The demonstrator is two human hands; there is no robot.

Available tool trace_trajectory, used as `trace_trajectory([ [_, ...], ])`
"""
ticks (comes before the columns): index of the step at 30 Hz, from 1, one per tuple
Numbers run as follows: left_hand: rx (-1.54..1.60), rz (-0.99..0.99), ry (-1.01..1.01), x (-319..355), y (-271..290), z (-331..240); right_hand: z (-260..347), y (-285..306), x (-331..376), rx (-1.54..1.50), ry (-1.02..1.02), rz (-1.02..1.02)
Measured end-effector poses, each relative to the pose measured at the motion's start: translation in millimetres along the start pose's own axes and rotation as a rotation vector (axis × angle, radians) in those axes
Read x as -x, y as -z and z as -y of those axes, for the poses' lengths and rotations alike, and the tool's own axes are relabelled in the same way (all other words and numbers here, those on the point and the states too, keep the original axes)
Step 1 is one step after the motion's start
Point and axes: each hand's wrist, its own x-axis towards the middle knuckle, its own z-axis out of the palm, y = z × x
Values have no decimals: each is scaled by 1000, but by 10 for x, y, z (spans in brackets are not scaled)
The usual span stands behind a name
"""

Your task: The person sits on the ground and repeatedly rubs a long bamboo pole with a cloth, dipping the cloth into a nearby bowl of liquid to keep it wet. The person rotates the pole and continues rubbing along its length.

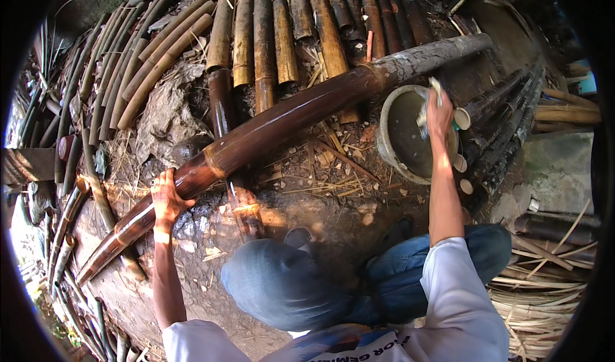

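A long, thick bamboo pole (pixel 291 117) slants from low on the left to the upper right. Most of it is wet, dark brown and shiny, while its far right end is dry and greyish. My left hand (pixel 168 200) grips the pole near its lower left end, thumb on the near side. Over the rim of a round grey basin (pixel 384 141) of murky water, my right hand (pixel 440 115) is closed on a pale scrubbing wad (pixel 423 117). Its ends stick out above and below the fingers, and a bit of green shows beside the hand; its exact kind is unclear.
Beneath the long pole runs a dark bamboo piece (pixel 221 102), crossing it. Several cut bamboo poles (pixel 262 41) lie side by side at the back, with more stacked left. Dark bamboo lengths (pixel 496 128) lie right of the basin, near a concrete block (pixel 558 170) and split strips (pixel 544 304).
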Motion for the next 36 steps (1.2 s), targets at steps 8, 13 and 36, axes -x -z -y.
trace_trajectory([
  [8, 523, 42, 94, -163, 202, -425, -273, -248, 628, -289, -396, 228],
  [13, 1377, 81, 238, -840, 126, -1082, 1256, -592, 1041, -689, 71, 116],
  [36, 186, 19, -251, -717, 371, -1578, 2319, -1272, 1860, -156, 1025, 382],
])
